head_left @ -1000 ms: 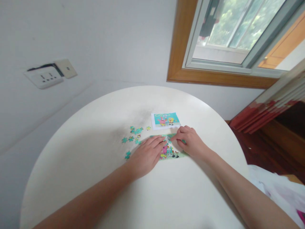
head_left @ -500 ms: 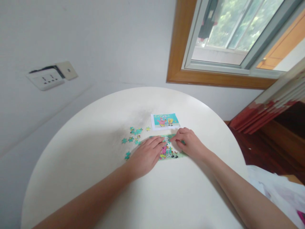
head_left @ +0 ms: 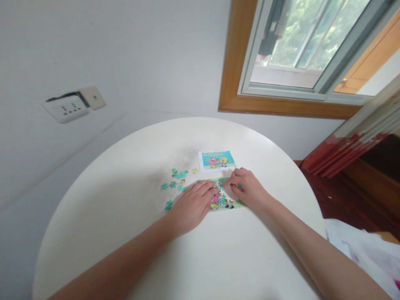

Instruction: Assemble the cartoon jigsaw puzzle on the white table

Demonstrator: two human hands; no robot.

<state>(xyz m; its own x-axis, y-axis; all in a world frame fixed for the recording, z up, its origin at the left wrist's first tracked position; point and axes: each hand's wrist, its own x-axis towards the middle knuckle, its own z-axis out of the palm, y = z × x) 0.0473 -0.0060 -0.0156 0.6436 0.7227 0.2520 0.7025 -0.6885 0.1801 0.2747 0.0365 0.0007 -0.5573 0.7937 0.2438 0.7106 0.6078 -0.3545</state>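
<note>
Jigsaw puzzle (head_left: 222,201), partly assembled, one. Cartoon scene, chiefly green and pink; lies flat on the bench (head_left: 218,254), under and between the two hands, a pale gap showing in its middle. Judged light, thin and stiff in each piece, likely card; as a sheet, apt to shift or come apart at the joints. Best steadied with a flat palm; no lifting by one corner.

Loose jigsaw pieces (head_left: 173,184), roughly ten; overlaps prevent a firm count. Mostly teal, scattered left of the puzzle, with one yellowish piece (head_left: 195,171) apart near the picture sheet. Judged very light, the knobs liable to bend; best taken by opposite edges between thumb and forefinger.

Picture sheet (head_left: 218,161), one. SpongeBob and Patrick on teal, white border; lies just beyond the puzzle. Judged thin and easily slid.

Hands, two. Left hand (head_left: 194,203): palm down, fingers extended and close together, laid over the puzzle's left part, gripping nothing visible. Right hand (head_left: 248,188): forefinger and thumb narrowly parted, forefinger tip at the puzzle; whether a piece is held cannot be told.

Surroundings: wall socket (head_left: 69,109), one; small cover plate (head_left: 94,98), one; wood-framed window (head_left: 229,102), one; red-and-cream curtain (head_left: 336,148), one.
</note>
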